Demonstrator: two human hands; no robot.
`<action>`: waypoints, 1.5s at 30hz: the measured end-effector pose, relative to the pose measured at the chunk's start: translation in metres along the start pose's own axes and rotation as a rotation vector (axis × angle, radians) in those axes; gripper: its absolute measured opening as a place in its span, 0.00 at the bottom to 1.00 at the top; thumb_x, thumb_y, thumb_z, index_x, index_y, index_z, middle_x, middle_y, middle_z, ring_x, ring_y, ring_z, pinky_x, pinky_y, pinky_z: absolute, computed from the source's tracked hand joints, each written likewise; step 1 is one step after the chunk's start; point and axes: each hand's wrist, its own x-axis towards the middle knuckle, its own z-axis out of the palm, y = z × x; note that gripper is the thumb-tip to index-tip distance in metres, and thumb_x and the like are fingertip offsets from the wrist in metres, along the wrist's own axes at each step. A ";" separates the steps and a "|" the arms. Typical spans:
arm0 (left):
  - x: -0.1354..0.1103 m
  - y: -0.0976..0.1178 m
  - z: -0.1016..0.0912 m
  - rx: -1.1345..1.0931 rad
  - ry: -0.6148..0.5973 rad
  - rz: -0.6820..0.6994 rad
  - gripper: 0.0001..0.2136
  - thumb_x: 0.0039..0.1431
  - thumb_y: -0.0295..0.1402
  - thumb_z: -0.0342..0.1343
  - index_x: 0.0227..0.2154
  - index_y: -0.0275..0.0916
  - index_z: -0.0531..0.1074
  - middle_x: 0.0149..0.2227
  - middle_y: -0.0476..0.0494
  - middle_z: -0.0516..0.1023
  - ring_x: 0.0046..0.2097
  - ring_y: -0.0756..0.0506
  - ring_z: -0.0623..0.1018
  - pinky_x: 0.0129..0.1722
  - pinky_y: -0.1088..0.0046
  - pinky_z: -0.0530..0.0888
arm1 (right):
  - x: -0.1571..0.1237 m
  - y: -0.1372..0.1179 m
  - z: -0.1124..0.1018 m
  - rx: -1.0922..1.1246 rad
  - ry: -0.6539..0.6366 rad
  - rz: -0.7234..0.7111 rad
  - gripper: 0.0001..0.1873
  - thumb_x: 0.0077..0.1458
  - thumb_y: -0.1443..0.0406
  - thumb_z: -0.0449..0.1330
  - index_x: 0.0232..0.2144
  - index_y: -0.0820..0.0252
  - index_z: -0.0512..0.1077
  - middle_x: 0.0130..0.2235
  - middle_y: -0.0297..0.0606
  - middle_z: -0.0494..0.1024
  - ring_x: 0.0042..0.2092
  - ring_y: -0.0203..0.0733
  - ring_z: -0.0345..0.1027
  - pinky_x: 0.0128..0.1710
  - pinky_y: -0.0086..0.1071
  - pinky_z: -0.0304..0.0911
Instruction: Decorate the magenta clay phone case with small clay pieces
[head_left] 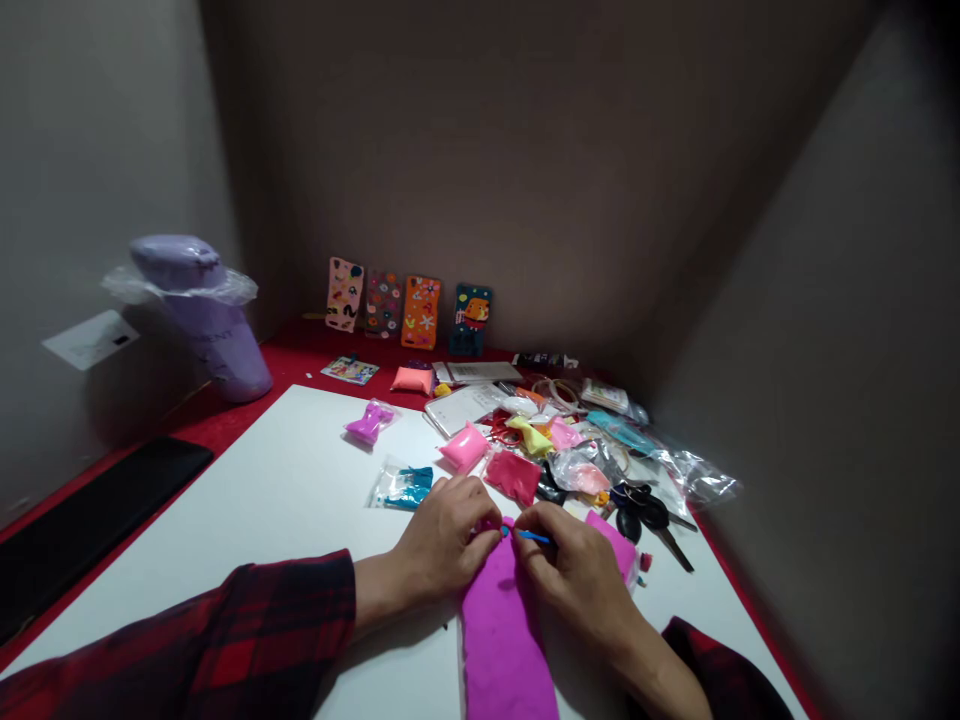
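A long strip of magenta clay (pixel 502 630) runs from the near edge up to my fingertips on the white board. My left hand (pixel 446 530) is closed at the strip's far end, thumb and fingers bent together; what they pinch, if anything, is hidden. In my right hand (pixel 574 570) is a thin blue modelling tool (pixel 534 537), held in a pinch with its tip hidden near the far end. A small blue-teal bit (pixel 505 531) shows between both sets of fingertips. Another flat magenta piece (pixel 615 540) lies beyond my right hand.
Bags of pink clay (pixel 465 447), red clay (pixel 512 476), teal clay (pixel 410 486) and purple clay (pixel 370 423) lie ahead. Scissors (pixel 656 518) sit at the right among packets. Decorated phone cases (pixel 421 312) lean on the back wall; a lilac bottle (pixel 206 320) stands left.
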 end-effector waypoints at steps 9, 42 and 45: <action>0.000 0.001 -0.001 -0.009 -0.004 -0.010 0.04 0.53 0.23 0.55 0.27 0.38 0.69 0.31 0.47 0.73 0.38 0.44 0.71 0.37 0.68 0.63 | -0.001 0.000 0.001 0.025 -0.029 0.023 0.04 0.53 0.68 0.54 0.33 0.57 0.67 0.30 0.34 0.75 0.31 0.42 0.68 0.29 0.31 0.58; 0.001 0.004 0.001 0.001 0.008 -0.041 0.05 0.50 0.21 0.54 0.26 0.37 0.69 0.31 0.46 0.73 0.38 0.44 0.71 0.37 0.68 0.63 | 0.000 -0.002 0.001 -0.020 0.024 -0.057 0.04 0.54 0.69 0.54 0.28 0.58 0.67 0.32 0.36 0.71 0.31 0.41 0.65 0.29 0.30 0.58; 0.001 0.004 0.001 0.000 0.010 -0.038 0.05 0.50 0.21 0.54 0.25 0.37 0.69 0.30 0.47 0.72 0.37 0.44 0.71 0.37 0.68 0.63 | -0.001 -0.002 0.001 -0.018 0.015 -0.054 0.04 0.54 0.69 0.54 0.28 0.58 0.67 0.32 0.36 0.71 0.32 0.41 0.65 0.30 0.31 0.57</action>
